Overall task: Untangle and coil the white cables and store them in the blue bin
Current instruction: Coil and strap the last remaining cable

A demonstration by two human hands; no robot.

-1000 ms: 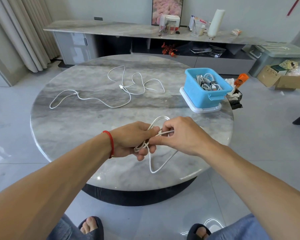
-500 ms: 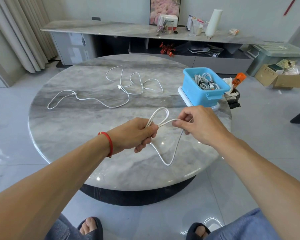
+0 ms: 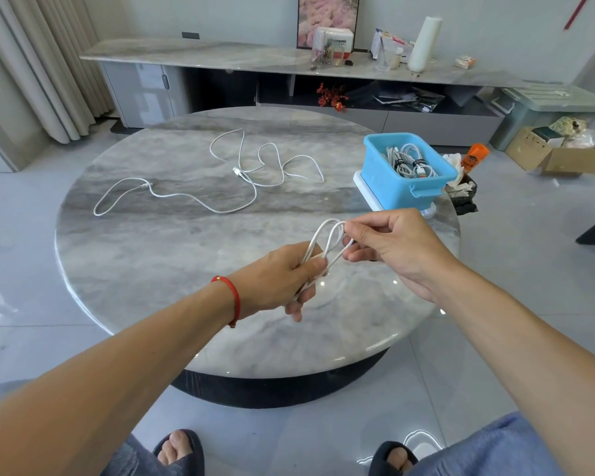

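The person stands at a round marble table [image 3: 145,255] and holds a white cable [image 3: 327,245] above its near part. The left hand [image 3: 282,280] grips the gathered loops of this cable — its fingers are curled round the bundle, and the thumb presses on it from above. The right hand [image 3: 392,245] is just beside the left one, a little higher; its thumb and forefinger pinch the top of the loops, and the other fingers are loosely bent below. Two loops rise between the hands, and the lower end of the bundle is hidden in the left palm. On the left wrist there is a red string bracelet [image 3: 234,297].

The blue bin [image 3: 406,183] stands at the right edge of the table, on a white lid or tray [image 3: 364,187]. Inside it lie several coiled white cables [image 3: 409,163] with dark ties round them.

Two more loose white cables lie flat on the far half of the table, well apart from the hands — one long cable [image 3: 172,197] runs in a wavy line on the left, and another tangled cable [image 3: 272,159] makes several curves nearer to the bin. They seem to cross near the plug in the middle, but it is hard to tell where one ends.
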